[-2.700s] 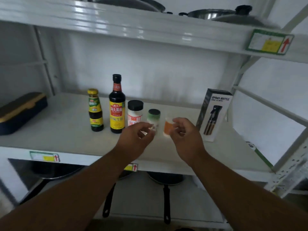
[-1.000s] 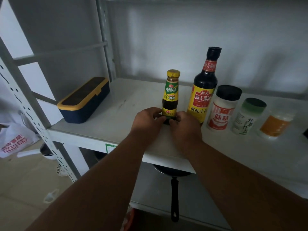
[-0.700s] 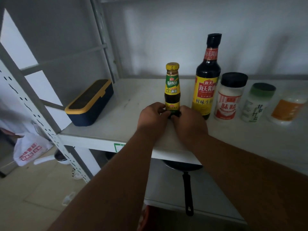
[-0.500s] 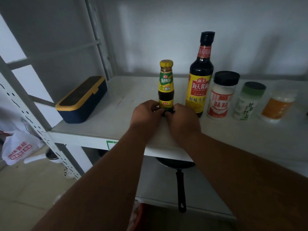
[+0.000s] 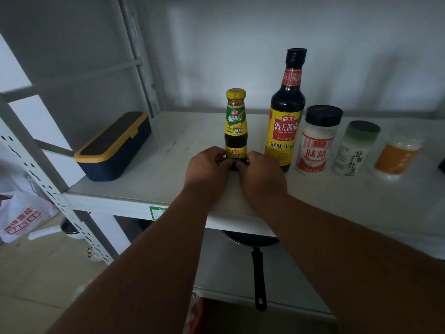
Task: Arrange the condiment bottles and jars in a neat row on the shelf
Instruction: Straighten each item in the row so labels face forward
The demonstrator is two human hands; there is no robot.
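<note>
Several condiments stand upright in a row on the white shelf. The small yellow-capped sauce bottle is at the left end. To its right come the tall soy sauce bottle, the black-lidded white jar, the green-topped salt jar and an orange-labelled jar. My left hand and my right hand pinch the base of the small sauce bottle from either side, hiding its foot.
A navy box with a yellow rim lies on the shelf's left side. A black frying pan rests on the shelf below. A white plastic bag sits on the floor at left, beyond the perforated upright post.
2.7 s ago my hands were at the small jars further right; they have since come to the small sauce bottle and stayed on its base. The bottle has hardly moved; only the view shifts.
</note>
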